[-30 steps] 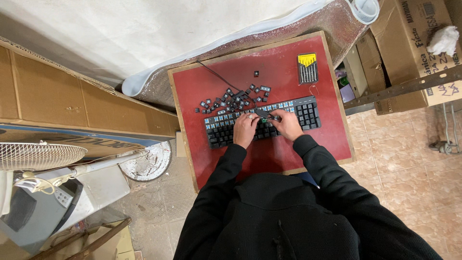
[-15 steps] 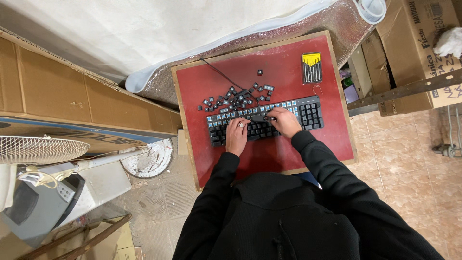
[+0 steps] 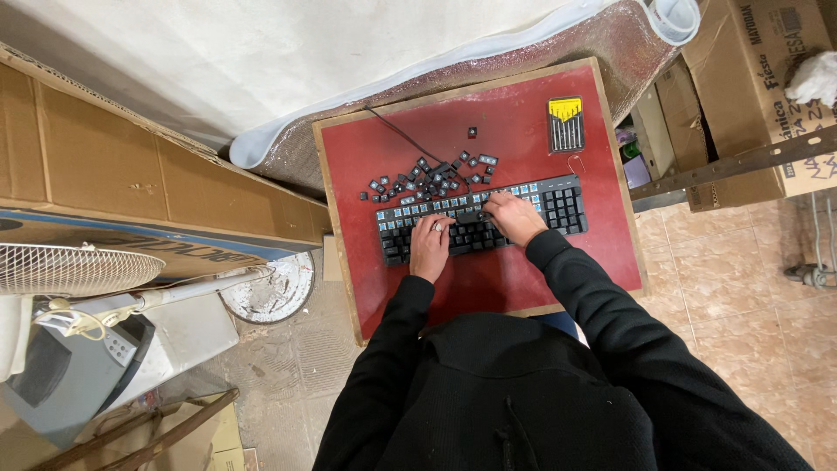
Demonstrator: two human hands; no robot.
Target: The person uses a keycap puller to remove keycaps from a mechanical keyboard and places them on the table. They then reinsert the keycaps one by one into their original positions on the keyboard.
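Note:
A black keyboard (image 3: 558, 202) lies across a small red-topped table (image 3: 514, 131), its top rows stripped to blue switches. Several loose black keycaps (image 3: 427, 174) are scattered just behind it. My left hand (image 3: 430, 246) rests on the keyboard's left-middle, fingers curled, with a small light object at the fingertips. My right hand (image 3: 514, 216) is on the middle of the keyboard, fingers bent onto the keys. Whether either hand grips a keycap is too small to tell. Both arms wear black sleeves.
A yellow-and-black screwdriver bit case (image 3: 565, 124) lies at the table's far right. The keyboard cable (image 3: 397, 131) runs off the back. Cardboard boxes (image 3: 758, 78) stand to the right, cardboard panels (image 3: 105, 166) and a white fan (image 3: 70, 270) to the left.
My left hand has shifted slightly along the keyboard's left part and my right hand stays at its middle. The view has moved a little; the keycap pile is unchanged.

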